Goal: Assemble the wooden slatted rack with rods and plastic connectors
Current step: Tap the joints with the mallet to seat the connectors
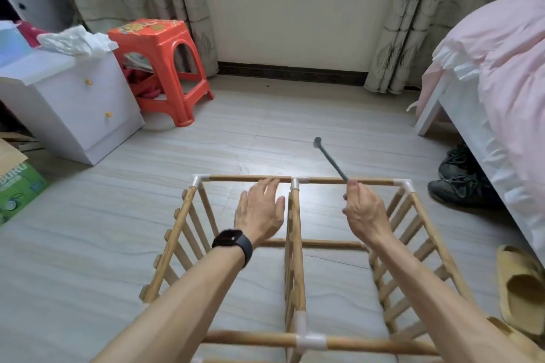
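Nearly done by the look: rack (250,338) on the floor (206,150), three panels (295,244) joined, left grip (259,211) spread over far rod (236,178), right grip (364,212) clamped on hammer (330,160), seating connectors (295,183) probably remaining.

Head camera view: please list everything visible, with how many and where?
rack: one, tan wood, floor centre
connectors: at least four, white, rack joints
thin tool: one, dark grey, gripped over rack
stool: one, orange, back left
cabinet: one, white, left
bed: one, pink bedding, right
shoes: two, black, beside bed
slippers: two, yellow, near right
box: one, green, far left
watch: one, black, left wrist
left hand: open, over rack
right hand: grips thin tool
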The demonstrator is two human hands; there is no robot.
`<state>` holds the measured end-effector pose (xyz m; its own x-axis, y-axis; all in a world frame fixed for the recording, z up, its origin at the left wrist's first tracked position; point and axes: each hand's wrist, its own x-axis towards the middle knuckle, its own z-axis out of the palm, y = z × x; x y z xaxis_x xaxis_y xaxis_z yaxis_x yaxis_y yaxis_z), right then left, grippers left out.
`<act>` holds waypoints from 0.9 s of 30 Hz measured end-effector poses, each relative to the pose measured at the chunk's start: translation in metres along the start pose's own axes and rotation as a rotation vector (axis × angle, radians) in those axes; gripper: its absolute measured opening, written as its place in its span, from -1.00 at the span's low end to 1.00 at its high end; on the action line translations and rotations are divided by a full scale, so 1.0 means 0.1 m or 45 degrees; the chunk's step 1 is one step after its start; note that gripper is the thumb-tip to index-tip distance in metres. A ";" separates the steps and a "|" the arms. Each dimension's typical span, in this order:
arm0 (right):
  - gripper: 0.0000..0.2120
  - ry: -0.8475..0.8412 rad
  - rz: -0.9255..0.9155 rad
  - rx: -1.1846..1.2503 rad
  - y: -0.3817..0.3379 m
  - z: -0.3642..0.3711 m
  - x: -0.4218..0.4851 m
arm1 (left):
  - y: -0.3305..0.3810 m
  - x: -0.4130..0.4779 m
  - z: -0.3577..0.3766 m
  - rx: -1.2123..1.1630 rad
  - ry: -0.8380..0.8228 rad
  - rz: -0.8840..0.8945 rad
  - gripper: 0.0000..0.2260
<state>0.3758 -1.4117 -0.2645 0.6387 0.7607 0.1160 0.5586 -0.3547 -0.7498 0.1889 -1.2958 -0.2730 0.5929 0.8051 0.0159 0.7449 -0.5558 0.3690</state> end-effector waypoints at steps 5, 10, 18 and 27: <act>-0.51 -0.104 0.055 -0.058 0.01 -0.16 -0.48 | 0.36 -0.70 0.23 -0.155 -0.127 0.039 -0.42; -0.57 -0.215 0.100 -0.157 0.09 -0.11 -0.68 | 0.56 -0.84 0.48 -0.055 -0.169 -0.035 -0.36; -0.56 -0.184 -0.020 -0.100 -0.08 0.05 -0.50 | 0.63 -0.87 0.56 0.027 -0.125 -0.092 -0.34; -0.55 -0.258 -0.016 -0.427 -0.09 0.13 -0.12 | 0.61 -0.88 0.57 -0.014 -0.125 -0.075 -0.33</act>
<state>0.3561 -1.4108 -0.2678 0.5318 0.8462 -0.0324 0.7290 -0.4770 -0.4909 0.1991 -1.4122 -0.3048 0.5756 0.8119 -0.0973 0.7765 -0.5053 0.3765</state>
